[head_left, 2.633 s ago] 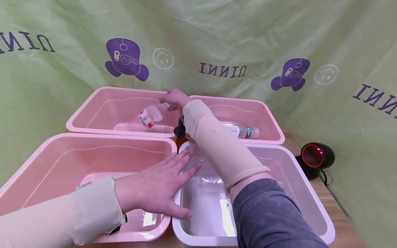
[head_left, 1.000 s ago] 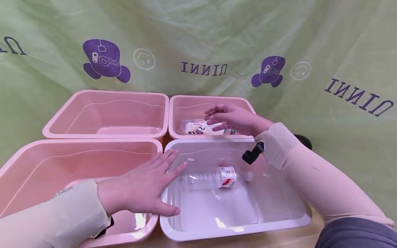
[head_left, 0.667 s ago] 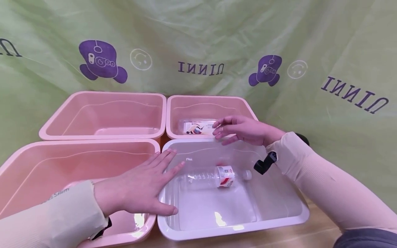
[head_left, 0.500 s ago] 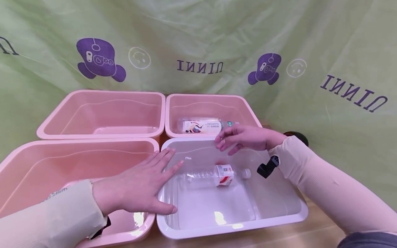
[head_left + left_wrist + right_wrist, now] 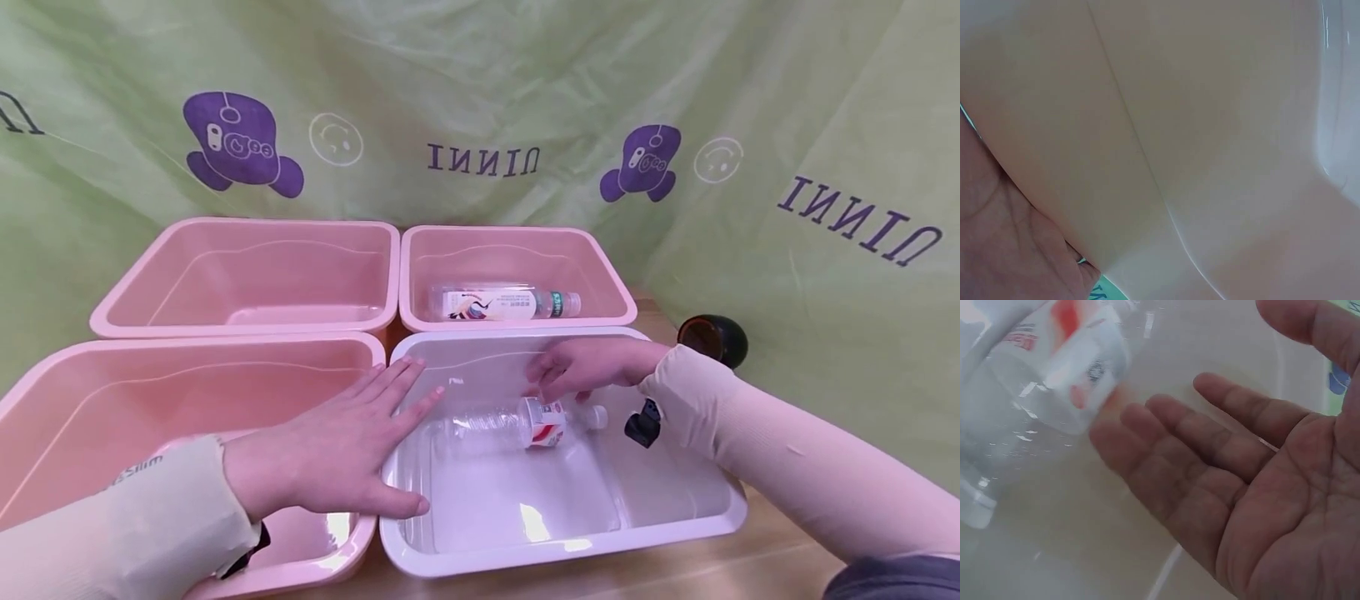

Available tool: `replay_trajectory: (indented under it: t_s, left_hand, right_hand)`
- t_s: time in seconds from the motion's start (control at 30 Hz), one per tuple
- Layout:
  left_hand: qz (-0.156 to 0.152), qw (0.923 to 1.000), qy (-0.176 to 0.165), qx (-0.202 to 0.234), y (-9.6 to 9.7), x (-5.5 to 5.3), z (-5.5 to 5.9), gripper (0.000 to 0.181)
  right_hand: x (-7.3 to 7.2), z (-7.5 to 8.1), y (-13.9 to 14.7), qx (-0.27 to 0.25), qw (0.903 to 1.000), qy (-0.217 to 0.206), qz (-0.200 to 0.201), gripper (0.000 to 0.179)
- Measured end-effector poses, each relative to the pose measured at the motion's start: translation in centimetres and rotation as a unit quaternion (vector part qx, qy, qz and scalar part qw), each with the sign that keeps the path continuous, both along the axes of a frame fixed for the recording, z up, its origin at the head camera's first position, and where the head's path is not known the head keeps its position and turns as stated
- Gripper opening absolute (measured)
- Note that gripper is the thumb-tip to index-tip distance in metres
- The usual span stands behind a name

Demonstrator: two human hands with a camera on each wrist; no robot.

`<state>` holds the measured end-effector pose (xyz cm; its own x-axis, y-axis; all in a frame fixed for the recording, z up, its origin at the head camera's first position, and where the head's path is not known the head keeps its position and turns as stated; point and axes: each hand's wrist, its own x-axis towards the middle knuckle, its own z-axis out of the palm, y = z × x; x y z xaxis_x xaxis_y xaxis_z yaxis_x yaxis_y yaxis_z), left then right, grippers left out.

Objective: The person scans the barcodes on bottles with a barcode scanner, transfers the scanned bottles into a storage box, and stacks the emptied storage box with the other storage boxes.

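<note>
A clear plastic bottle [image 5: 487,430] with a white and red label lies on its side in the white basin [image 5: 480,567]. My right hand [image 5: 592,367] reaches down into that basin, just above the bottle's label. In the right wrist view its fingers [image 5: 1210,450] are spread and relaxed beside the bottle [image 5: 1085,369], with nothing in the palm. My left hand [image 5: 337,446] lies flat, fingers straight, over the rims where the front pink basin and the white one meet. The left wrist view shows part of its palm [image 5: 1016,231] against a basin wall.
Another labelled bottle [image 5: 495,302] lies in the back right pink basin [image 5: 517,233]. Two more pink basins stand at left, one behind [image 5: 247,225] and one in front [image 5: 187,337]. A dark round device [image 5: 716,340] sits on the table at right, before a green curtain [image 5: 480,100].
The red-labelled bottle went from the back left basin into the white one. My right hand moved right, away from the back basins, then lowered toward that bottle. My left hand stayed on the rims.
</note>
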<state>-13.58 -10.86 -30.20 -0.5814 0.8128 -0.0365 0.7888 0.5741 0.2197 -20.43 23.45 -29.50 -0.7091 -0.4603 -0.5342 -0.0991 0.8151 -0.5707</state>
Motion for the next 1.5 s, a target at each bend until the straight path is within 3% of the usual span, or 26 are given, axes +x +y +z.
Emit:
replay_trajectory:
  t_s: [0.13, 0.23, 0.47, 0.77, 0.97, 1.03, 1.27, 1.5]
  left_hand:
    - [-0.003, 1.0000, 0.006, 0.001, 0.0, -0.1, 0.1, 0.106]
    - [-0.001, 1.0000, 0.004, 0.001, 0.0, -0.1, 0.1, 0.106]
    - [0.000, 1.0000, 0.001, 0.001, -0.1, -0.1, 0.0, 0.106]
    - [-0.007, 0.9999, 0.011, 0.004, 0.0, -0.1, -0.1, 0.106]
    - [-0.007, 0.9999, 0.012, 0.006, -0.2, -0.1, -0.2, 0.106]
    - [-0.008, 0.9999, 0.012, 0.005, -0.2, -0.1, -0.3, 0.106]
    - [-0.005, 1.0000, 0.002, -0.001, -0.2, -0.3, -0.3, 0.106]
    - [-0.005, 1.0000, -0.001, -0.001, -0.1, -0.2, -0.2, 0.107]
  right_hand:
    - [0.1, -0.7, -0.5, 0.055, 0.9941, 0.064, 0.068, 0.019]
    - [0.3, -1.3, -1.0, 0.101, 0.9830, 0.109, 0.108, 0.017]
    - [1.1, -2.6, -1.7, 0.165, 0.9761, 0.118, 0.078, 0.039]
    - [1.6, -3.4, -2.0, 0.200, 0.9694, 0.104, 0.097, 0.066]
    - [1.3, -4.2, -1.3, 0.270, 0.9472, 0.123, 0.121, 0.039]
    - [1.2, -4.1, -1.2, 0.280, 0.9443, 0.121, 0.124, 0.037]
    - [0.6, -3.0, -1.3, 0.214, 0.9601, 0.099, 0.151, 0.060]
    - [0.4, -0.9, -1.2, 0.165, 0.9670, 0.099, 0.168, 0.070]
